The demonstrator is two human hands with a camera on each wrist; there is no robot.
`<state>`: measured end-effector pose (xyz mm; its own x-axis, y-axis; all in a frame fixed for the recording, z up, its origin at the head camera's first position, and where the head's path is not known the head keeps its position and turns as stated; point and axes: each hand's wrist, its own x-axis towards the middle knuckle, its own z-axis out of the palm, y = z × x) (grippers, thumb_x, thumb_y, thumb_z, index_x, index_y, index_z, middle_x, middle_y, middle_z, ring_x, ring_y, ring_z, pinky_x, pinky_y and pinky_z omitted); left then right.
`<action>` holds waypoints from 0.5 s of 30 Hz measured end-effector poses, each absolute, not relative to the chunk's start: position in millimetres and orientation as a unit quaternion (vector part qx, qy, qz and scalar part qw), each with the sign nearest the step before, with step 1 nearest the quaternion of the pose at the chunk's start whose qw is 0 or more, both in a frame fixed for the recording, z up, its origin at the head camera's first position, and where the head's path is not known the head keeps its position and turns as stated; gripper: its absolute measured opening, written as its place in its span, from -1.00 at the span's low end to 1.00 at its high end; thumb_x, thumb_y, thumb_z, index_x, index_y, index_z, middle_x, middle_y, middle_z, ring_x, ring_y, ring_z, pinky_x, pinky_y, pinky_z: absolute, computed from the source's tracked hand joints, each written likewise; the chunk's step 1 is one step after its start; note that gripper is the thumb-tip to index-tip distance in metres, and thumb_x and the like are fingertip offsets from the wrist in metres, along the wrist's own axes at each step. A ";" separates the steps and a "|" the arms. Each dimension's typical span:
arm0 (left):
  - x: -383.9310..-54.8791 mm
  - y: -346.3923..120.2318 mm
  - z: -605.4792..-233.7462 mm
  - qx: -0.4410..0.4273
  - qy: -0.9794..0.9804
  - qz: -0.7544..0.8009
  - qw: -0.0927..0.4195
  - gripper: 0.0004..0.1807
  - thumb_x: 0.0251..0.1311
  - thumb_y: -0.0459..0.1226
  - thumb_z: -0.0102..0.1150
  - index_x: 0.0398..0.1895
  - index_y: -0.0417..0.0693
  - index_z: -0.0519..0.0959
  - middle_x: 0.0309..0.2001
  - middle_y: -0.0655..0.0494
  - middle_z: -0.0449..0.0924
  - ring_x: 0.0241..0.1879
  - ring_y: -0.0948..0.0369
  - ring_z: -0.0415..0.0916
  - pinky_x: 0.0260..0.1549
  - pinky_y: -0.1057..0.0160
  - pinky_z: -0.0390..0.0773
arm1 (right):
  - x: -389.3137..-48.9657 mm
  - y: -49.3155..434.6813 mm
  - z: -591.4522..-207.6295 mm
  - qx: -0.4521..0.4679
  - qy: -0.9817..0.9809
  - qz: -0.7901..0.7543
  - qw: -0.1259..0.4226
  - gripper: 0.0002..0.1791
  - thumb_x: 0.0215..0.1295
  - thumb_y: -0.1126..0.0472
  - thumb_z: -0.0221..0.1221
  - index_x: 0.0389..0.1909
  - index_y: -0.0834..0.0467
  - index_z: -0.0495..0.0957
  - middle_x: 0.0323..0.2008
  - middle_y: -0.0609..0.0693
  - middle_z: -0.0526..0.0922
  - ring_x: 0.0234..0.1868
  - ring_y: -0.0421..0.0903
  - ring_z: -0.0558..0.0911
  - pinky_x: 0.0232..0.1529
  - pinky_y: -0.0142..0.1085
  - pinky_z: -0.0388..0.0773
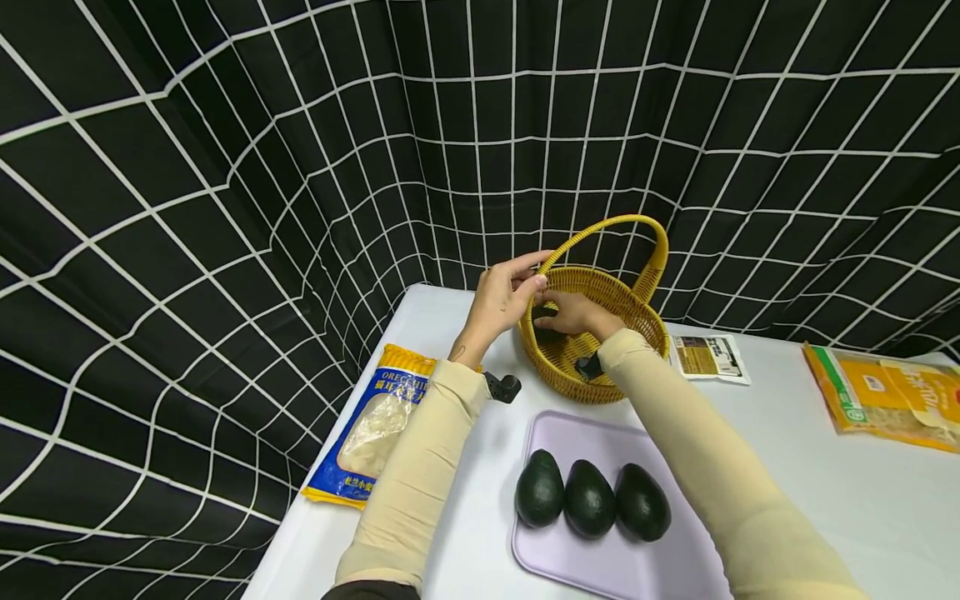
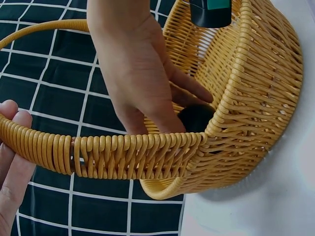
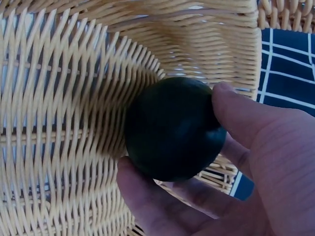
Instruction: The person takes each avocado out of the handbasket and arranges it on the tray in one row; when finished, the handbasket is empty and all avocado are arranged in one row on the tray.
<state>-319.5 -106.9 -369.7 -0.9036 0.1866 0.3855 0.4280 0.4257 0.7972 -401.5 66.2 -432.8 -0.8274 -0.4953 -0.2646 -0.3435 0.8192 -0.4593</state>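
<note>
A yellow wicker basket [image 1: 547, 379] with a tall arched handle [image 1: 615, 221] stands at the back of the table. At the handle's left side, my left hand [image 1: 501, 298] grips it, with fingers and thumb about the wrapped cane in the left wrist view. My right hand [image 1: 576, 313] reaches down inside the basket and holds a dark green avocado [image 3: 172, 129] against the woven wall, thumb on one side and fingers on the other. Three more avocados [image 1: 589, 498] lie in a row on a lilac tray [image 1: 566, 422] nearer to me.
Left of my left forearm lies a blue and yellow pasta bag [image 1: 378, 425]. A small white and brown packet [image 1: 711, 358] lies just right of the basket, and an orange bag [image 1: 888, 396] farther right. Behind the table hangs a black gridded curtain [image 1: 525, 125].
</note>
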 end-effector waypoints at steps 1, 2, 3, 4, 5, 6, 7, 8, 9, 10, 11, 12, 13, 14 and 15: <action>-319.4 -106.8 -369.7 -0.184 -0.835 -0.504 0.119 -0.59 0.44 -0.25 0.16 0.31 0.16 0.58 -0.22 0.05 0.72 -0.34 0.20 0.61 -0.43 0.39 0.50 | -401.4 66.0 -433.8 -0.227 0.935 -0.199 0.184 -0.43 0.47 0.00 0.15 0.41 0.13 0.36 0.37 0.30 0.44 0.21 0.29 0.56 0.22 0.12 0.52; -319.3 -106.8 -369.8 -0.185 -0.835 -0.504 0.118 -0.59 0.45 -0.25 0.15 0.32 0.16 0.58 -0.21 0.04 0.72 -0.31 0.17 0.63 -0.41 0.40 0.52 | -401.6 65.8 -434.9 -0.229 0.936 -0.198 0.181 -0.42 0.46 0.01 0.16 0.40 0.13 0.37 0.37 0.30 0.43 0.27 0.31 0.51 0.28 0.16 0.47; -319.2 -106.8 -369.9 -0.186 -0.834 -0.506 0.116 -0.59 0.45 -0.25 0.15 0.32 0.15 0.57 -0.21 0.04 0.72 -0.29 0.13 0.65 -0.40 0.40 0.53 | -401.7 65.6 -435.9 -0.231 0.936 -0.197 0.178 -0.42 0.45 0.01 0.17 0.40 0.14 0.38 0.38 0.29 0.42 0.34 0.33 0.44 0.34 0.18 0.39; -319.4 -106.6 -370.1 -0.187 -0.833 -0.507 0.115 -0.59 0.45 -0.26 0.15 0.32 0.14 0.57 -0.20 0.03 0.72 -0.26 0.09 0.66 -0.39 0.39 0.54 | -401.8 65.7 -436.8 -0.233 0.937 -0.195 0.174 -0.42 0.44 0.01 0.18 0.39 0.14 0.38 0.38 0.29 0.42 0.39 0.34 0.39 0.38 0.20 0.33; -319.4 -106.5 -370.2 -0.187 -0.833 -0.508 0.115 -0.59 0.45 -0.26 0.15 0.32 0.14 0.57 -0.20 0.02 0.72 -0.24 0.07 0.67 -0.38 0.40 0.55 | -401.8 65.6 -437.7 -0.230 0.937 -0.197 0.174 -0.42 0.43 0.01 0.20 0.39 0.14 0.39 0.39 0.29 0.42 0.40 0.34 0.37 0.40 0.20 0.31; -319.4 -106.4 -370.3 -0.187 -0.832 -0.509 0.114 -0.59 0.45 -0.26 0.15 0.33 0.13 0.57 -0.19 0.02 0.72 -0.23 0.05 0.68 -0.36 0.40 0.56 | -401.9 65.5 -438.2 -0.229 0.937 -0.198 0.174 -0.42 0.42 0.02 0.21 0.38 0.14 0.40 0.39 0.29 0.42 0.41 0.34 0.37 0.40 0.20 0.31; -319.2 -106.3 -370.3 -0.188 -0.832 -0.509 0.114 -0.59 0.45 -0.25 0.14 0.33 0.13 0.56 -0.19 0.02 0.72 -0.22 0.05 0.68 -0.36 0.40 0.56 | -402.0 65.4 -438.7 -0.228 0.937 -0.198 0.173 -0.42 0.40 0.02 0.23 0.37 0.14 0.41 0.38 0.29 0.42 0.41 0.33 0.37 0.41 0.20 0.30; -319.2 -106.3 -370.4 -0.188 -0.832 -0.509 0.114 -0.59 0.45 -0.25 0.15 0.33 0.13 0.56 -0.19 0.02 0.72 -0.22 0.05 0.68 -0.37 0.40 0.56 | -402.3 65.3 -439.2 -0.228 0.938 -0.197 0.173 -0.40 0.38 0.02 0.25 0.37 0.13 0.41 0.38 0.29 0.43 0.41 0.33 0.37 0.41 0.19 0.31; -319.3 -106.3 -370.5 -0.188 -0.832 -0.509 0.114 -0.59 0.45 -0.25 0.15 0.33 0.13 0.56 -0.19 0.02 0.71 -0.22 0.05 0.68 -0.37 0.40 0.56 | -402.4 65.5 -439.2 -0.227 0.938 -0.196 0.172 -0.39 0.37 0.01 0.26 0.37 0.13 0.41 0.38 0.30 0.43 0.40 0.33 0.38 0.40 0.19 0.31; -319.3 -106.4 -370.5 -0.187 -0.833 -0.509 0.114 -0.59 0.45 -0.25 0.15 0.33 0.13 0.56 -0.20 0.02 0.71 -0.23 0.07 0.68 -0.37 0.40 0.56 | -402.5 65.6 -439.5 -0.227 0.939 -0.194 0.173 -0.38 0.36 0.01 0.27 0.37 0.13 0.40 0.38 0.30 0.43 0.40 0.34 0.38 0.40 0.19 0.32; -319.5 -106.5 -370.5 -0.187 -0.833 -0.508 0.114 -0.59 0.45 -0.25 0.15 0.33 0.14 0.56 -0.20 0.03 0.71 -0.23 0.07 0.68 -0.37 0.40 0.56 | -402.7 65.4 -439.6 -0.227 0.939 -0.193 0.173 -0.36 0.34 0.01 0.28 0.38 0.12 0.40 0.38 0.30 0.43 0.39 0.34 0.39 0.40 0.19 0.33; -319.7 -106.6 -370.5 -0.187 -0.833 -0.507 0.114 -0.58 0.45 -0.25 0.15 0.33 0.14 0.56 -0.21 0.03 0.71 -0.24 0.07 0.68 -0.38 0.40 0.56 | -402.8 65.5 -439.7 -0.228 0.939 -0.192 0.173 -0.35 0.33 0.01 0.29 0.38 0.12 0.40 0.37 0.31 0.43 0.39 0.34 0.40 0.39 0.18 0.33; -320.0 -106.7 -370.3 -0.187 -0.834 -0.506 0.115 -0.58 0.44 -0.25 0.16 0.33 0.14 0.56 -0.22 0.03 0.71 -0.25 0.08 0.68 -0.39 0.40 0.55 | -403.0 65.6 -439.6 -0.228 0.939 -0.191 0.172 -0.35 0.33 0.00 0.29 0.39 0.12 0.40 0.37 0.31 0.44 0.38 0.34 0.40 0.39 0.18 0.34; -320.6 -106.8 -370.3 -0.187 -0.834 -0.506 0.115 -0.58 0.45 -0.24 0.15 0.33 0.14 0.56 -0.22 0.03 0.71 -0.25 0.06 0.68 -0.39 0.40 0.54 | -402.9 65.8 -439.5 -0.229 0.939 -0.191 0.172 -0.35 0.32 0.00 0.28 0.38 0.12 0.40 0.37 0.31 0.44 0.37 0.34 0.41 0.38 0.18 0.34; -320.9 -107.0 -370.1 -0.187 -0.835 -0.505 0.114 -0.58 0.44 -0.24 0.16 0.33 0.15 0.56 -0.23 0.04 0.71 -0.26 0.08 0.68 -0.40 0.40 0.54 | -402.5 66.2 -439.1 -0.229 0.939 -0.191 0.171 -0.35 0.32 0.01 0.28 0.38 0.12 0.41 0.36 0.31 0.45 0.37 0.34 0.42 0.38 0.18 0.35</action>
